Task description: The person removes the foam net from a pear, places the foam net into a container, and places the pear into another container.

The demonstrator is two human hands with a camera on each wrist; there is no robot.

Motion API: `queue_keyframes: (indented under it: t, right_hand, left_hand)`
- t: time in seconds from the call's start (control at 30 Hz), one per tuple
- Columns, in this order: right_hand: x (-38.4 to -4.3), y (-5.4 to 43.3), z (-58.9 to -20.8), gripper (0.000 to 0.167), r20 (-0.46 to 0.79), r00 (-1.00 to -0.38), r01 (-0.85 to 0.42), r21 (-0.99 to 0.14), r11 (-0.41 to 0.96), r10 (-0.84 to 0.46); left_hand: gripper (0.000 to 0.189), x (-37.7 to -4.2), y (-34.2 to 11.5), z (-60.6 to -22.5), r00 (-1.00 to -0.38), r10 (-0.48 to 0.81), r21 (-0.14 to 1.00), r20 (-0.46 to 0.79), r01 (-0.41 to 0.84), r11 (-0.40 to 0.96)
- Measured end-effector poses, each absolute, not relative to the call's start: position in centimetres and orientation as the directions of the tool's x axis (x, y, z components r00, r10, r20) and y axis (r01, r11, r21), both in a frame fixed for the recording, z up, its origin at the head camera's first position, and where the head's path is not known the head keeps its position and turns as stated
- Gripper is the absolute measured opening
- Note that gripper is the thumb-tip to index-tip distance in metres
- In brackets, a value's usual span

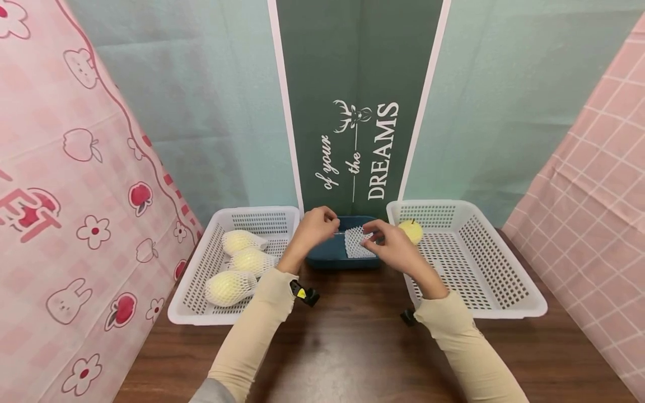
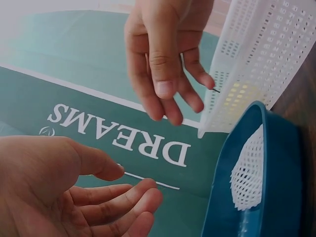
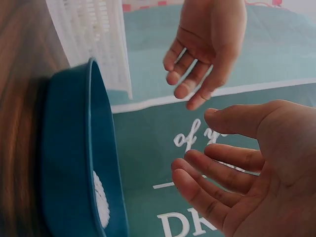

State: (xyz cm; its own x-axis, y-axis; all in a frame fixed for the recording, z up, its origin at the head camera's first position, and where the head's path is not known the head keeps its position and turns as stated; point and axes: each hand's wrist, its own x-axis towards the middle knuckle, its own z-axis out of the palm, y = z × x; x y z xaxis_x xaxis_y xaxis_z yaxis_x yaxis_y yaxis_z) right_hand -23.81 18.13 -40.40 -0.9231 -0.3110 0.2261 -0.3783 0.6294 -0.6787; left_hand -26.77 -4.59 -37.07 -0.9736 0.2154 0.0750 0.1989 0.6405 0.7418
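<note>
Mid-frame, holding nothing in loosely parted left grip [image 1: 314, 230] and right grip [image 1: 393, 246]; could tear foam net [image 1: 355, 246] in blue tub [image 1: 342, 263] by overstretching.

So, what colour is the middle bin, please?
The bin is dark blue, clearest in the right wrist view.

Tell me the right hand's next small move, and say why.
Probably lower the right hand to pinch the white foam net in the blue bin: that hand and the left hand look empty, the yellow pear in the right basket is bare, and three pears in the left basket wear similar nets.
</note>
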Motion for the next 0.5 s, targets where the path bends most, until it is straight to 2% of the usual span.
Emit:
queue_keyframes:
  t: [0.5]
  right_hand:
    - [-24.2, 14.5, -42.5, 0.038, 0.219, -0.908, -0.390, -0.753, 0.531, -0.356]
  left_hand:
    - [0.027, -26.9, -7.7, -36.5, -0.982, 0.175, 0.749, 0.077, 0.173, 0.640]
